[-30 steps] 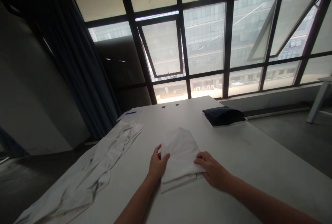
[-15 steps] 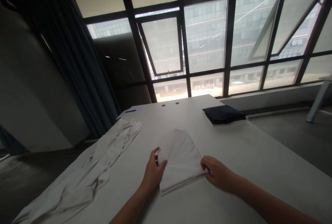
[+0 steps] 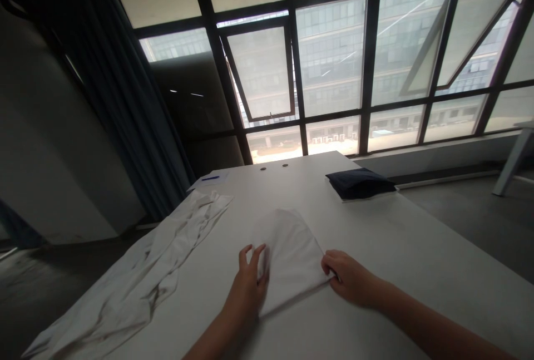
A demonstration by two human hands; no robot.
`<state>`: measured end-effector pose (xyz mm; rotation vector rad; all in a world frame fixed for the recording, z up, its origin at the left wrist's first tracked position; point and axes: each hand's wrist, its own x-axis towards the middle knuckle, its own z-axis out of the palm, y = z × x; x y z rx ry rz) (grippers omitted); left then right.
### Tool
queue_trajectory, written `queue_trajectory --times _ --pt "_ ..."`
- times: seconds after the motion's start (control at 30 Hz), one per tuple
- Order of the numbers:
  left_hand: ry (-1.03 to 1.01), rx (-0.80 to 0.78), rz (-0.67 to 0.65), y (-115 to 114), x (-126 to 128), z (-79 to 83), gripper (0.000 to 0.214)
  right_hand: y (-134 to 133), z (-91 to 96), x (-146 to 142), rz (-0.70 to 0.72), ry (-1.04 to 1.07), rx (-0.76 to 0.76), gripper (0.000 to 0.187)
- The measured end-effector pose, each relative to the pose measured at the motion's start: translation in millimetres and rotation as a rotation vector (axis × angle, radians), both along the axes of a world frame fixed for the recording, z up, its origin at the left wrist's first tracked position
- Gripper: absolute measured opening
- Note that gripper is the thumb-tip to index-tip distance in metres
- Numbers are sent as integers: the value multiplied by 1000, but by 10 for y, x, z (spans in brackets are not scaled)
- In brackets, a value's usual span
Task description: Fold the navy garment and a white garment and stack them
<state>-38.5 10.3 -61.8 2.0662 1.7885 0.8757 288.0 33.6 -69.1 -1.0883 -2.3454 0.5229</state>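
A folded white cloth [image 3: 292, 262] lies in front of me on the white table, its layers showing along the near edge. My right hand [image 3: 348, 276] is closed on its right corner, fingers curled over the fabric and thumb below. At the left edge is my left hand [image 3: 248, 285], fingers raised and spread, with the thumb side against the cloth; the fabric bulges slightly there. To the left lies a long, crumpled white cloth [image 3: 137, 282], apart from both hands.
A folded dark navy cloth [image 3: 359, 182] rests on something white near the table's right edge. At the far left corner, a blue pen [image 3: 211, 178] lies on paper. The white table [image 3: 400, 271] reaches toward the windows; a blue curtain [image 3: 120, 98] hangs at left.
My left hand has shifted slightly, its fingers rising and spreading at the cloth's left edge, where the fabric now bulges. My right hand keeps its hold at the corner.
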Motion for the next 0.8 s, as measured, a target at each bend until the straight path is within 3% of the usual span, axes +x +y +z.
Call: queue_trajectory --times 0.13,0.23,0.33,0.43,0.57,0.7,0.8 --pt "257 94 -62 3 144 257 75 4 1 -34 1 -20 3 26" --pt "364 134 -355 23 375 432 57 7 -2 -52 5 -34 14 26" --pt "369 112 -621 76 591 455 43 1 -1 -42 13 -24 17 26" --pt "395 67 -633 133 655 316 41 -6 3 -11 18 -5 17 26" --pt "461 -19 -603 117 545 127 57 5 6 19 20 10 0 28" --pt "508 -81 -571 25 460 131 85 8 33 35 29 -23 -10 27" --pt "525 -103 -555 -15 456 174 83 -15 85 78 39 -33 -16 29"
